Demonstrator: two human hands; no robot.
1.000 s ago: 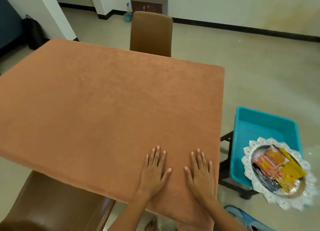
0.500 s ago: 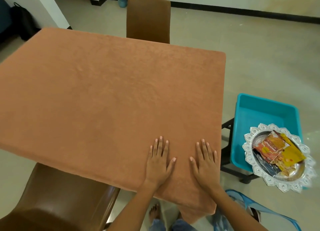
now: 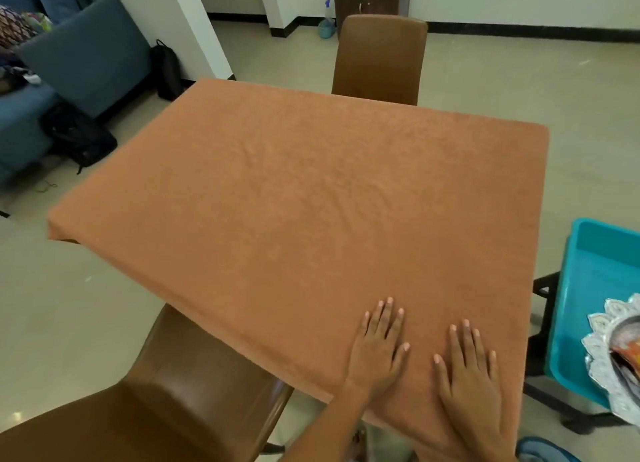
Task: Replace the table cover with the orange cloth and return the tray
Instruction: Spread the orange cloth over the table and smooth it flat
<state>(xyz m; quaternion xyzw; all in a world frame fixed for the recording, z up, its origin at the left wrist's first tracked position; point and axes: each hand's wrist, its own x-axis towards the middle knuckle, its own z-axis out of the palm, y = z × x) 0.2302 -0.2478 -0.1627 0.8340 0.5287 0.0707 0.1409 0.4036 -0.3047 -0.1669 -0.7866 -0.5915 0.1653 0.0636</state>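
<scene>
The orange cloth (image 3: 311, 198) covers the whole table top, with small wrinkles across its middle and its edges hanging over the sides. My left hand (image 3: 379, 345) and my right hand (image 3: 467, 364) lie flat on it, palms down and fingers spread, near the table's near right corner. Neither hand holds anything. The silver tray (image 3: 599, 354) with a scalloped rim holds coloured packets and is cut off by the right edge of the view; it rests on a turquoise bin.
A turquoise bin (image 3: 588, 288) sits on a black stand right of the table. One brown chair (image 3: 379, 59) stands at the far side, another (image 3: 166, 392) at the near left. A blue sofa (image 3: 69, 63) and black bags (image 3: 78, 137) lie at the left.
The view has swung to the left and lifted, so the tray is now mostly out of frame. Both hands stay flat on the cloth near the same corner.
</scene>
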